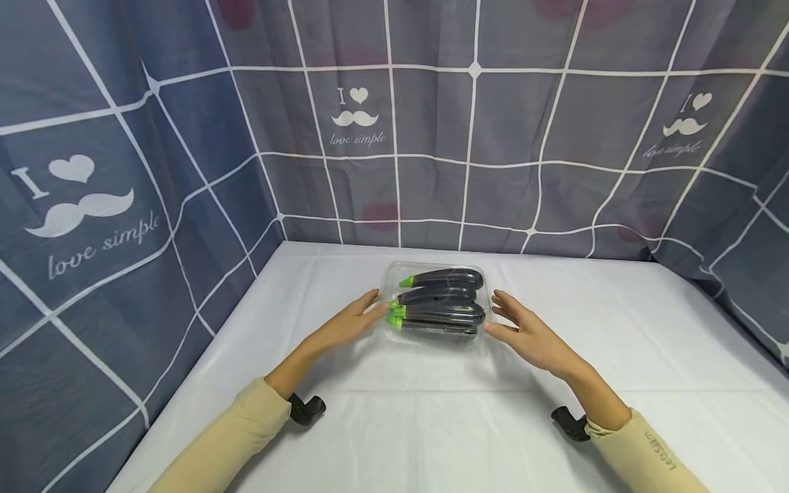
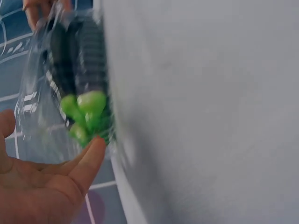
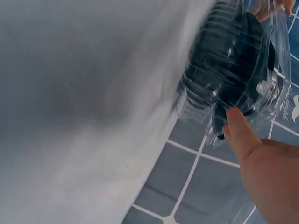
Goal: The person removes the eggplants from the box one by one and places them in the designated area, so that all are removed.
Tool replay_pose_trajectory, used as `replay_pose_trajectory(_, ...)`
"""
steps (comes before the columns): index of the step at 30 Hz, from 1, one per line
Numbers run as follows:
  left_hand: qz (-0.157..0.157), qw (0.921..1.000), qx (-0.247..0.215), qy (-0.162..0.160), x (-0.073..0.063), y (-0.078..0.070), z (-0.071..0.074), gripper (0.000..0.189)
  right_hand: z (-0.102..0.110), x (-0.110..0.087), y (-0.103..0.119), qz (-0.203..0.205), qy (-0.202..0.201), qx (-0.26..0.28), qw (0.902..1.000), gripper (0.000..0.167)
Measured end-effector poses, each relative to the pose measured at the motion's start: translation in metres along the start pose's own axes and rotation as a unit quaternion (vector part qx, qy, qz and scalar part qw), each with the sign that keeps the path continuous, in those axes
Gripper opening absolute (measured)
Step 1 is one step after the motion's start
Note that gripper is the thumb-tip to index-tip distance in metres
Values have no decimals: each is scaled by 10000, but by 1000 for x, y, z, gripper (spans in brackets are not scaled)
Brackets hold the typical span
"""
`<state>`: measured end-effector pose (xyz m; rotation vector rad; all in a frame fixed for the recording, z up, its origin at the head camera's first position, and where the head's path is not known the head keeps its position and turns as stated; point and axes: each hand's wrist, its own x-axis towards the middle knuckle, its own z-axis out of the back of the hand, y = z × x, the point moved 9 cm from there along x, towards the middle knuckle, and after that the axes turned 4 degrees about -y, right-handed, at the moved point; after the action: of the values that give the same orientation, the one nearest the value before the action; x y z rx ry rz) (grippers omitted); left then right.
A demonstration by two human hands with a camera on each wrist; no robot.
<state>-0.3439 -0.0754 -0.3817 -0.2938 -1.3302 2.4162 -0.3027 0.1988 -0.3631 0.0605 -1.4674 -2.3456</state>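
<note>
Though boxed, eggplants (image 1: 440,313) (glossy) between hands (image 1: 353,322) (image 1: 535,339).

Head camera looks forward and down over white tablecloth (image 1: 431,438), tilted wrist cameras close in from opposite sides, left facing green stems (image 2: 92,101) of eggplants (image 2: 91,56), right their dark ends (image 3: 218,120), eggplants shared by all three.

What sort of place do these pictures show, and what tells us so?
Probably a makeshift recording booth: grid-printed curtains hang on three sides of a white-covered table, and a clear plastic container of eggplants sits on it.
</note>
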Motion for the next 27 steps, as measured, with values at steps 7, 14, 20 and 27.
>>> replay_pose_trajectory(7, 140, 9996, -237, -115, -9, 2, -9, 93, -1, 1, -2, -44, -200, 457, 9987, 84)
replay_pose_trajectory(14, 85, 9976, -685, 37, -10, 7, -13, 95, -1, -4, -12, -419, -398, 743, 9956, 83)
replay_pose_trajectory(20, 156, 9978, -639, -43, -10, 11, -12, 88, -2, -5, -12, -447, -487, 874, 9940, 77)
replay_pose_trajectory(27, 79, 9985, -538, -9, -8, 7, -10, 86, 0, -2, -12, -491, -564, 931, 9928, 73)
